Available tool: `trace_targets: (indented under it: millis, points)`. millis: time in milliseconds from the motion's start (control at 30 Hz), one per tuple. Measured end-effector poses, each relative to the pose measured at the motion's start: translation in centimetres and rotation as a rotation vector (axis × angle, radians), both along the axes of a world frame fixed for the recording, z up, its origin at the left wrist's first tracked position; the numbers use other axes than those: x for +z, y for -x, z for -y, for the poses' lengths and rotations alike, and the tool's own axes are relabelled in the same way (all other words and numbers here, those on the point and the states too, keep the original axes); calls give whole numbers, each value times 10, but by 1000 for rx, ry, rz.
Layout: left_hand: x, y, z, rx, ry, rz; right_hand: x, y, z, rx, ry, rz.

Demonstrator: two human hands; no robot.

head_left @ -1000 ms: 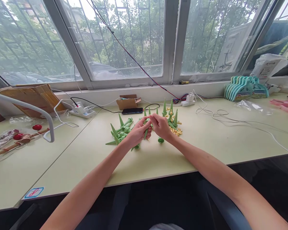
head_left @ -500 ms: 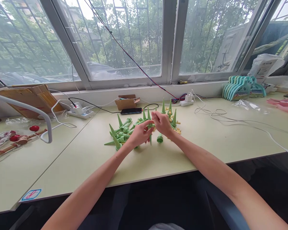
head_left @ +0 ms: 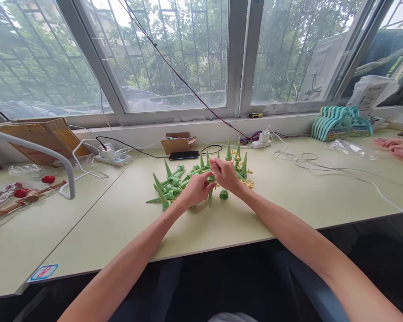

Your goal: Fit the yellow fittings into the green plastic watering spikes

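In the head view, my left hand [head_left: 197,189] is closed round a green plastic spike [head_left: 210,200], whose pointed end hangs down below the fingers. Just above the spike's upper end, my right hand [head_left: 224,173] is pinched; what lies between its fingertips is hidden. A loose green ribbed cap [head_left: 223,195] rests on the table below the right hand. To the left lies a heap of green spikes and caps [head_left: 174,182]. Several spikes stand point up behind my hands, among them one tall spike [head_left: 229,150]. Small yellow valve-like pieces [head_left: 248,183] are scattered to the right.
A phone [head_left: 183,155] and a small cardboard box [head_left: 177,143] sit behind the heap. White cables [head_left: 309,157] run across the right side, near turquoise hangers [head_left: 332,125]. Another person's hands [head_left: 401,146] rest at far right. A power strip [head_left: 112,156] stands left.
My two hands stay together at the spike, with small finger shifts and the spike slightly turned. At far right, the other person's hands have changed position.
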State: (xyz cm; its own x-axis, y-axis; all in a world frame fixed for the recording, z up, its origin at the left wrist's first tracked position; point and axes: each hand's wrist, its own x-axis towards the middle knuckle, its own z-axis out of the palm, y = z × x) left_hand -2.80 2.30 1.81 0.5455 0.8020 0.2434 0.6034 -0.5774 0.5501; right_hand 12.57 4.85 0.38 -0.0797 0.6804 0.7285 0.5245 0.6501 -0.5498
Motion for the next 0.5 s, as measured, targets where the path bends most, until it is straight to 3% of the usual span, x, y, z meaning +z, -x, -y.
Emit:
trace_targets:
  millis: [167,500]
  points:
    - [-4,1,-6,45,-93,-34,1,0,1,11,2,-5]
    - [6,8,-9,294,-188,53,2,0,1,6,0,13]
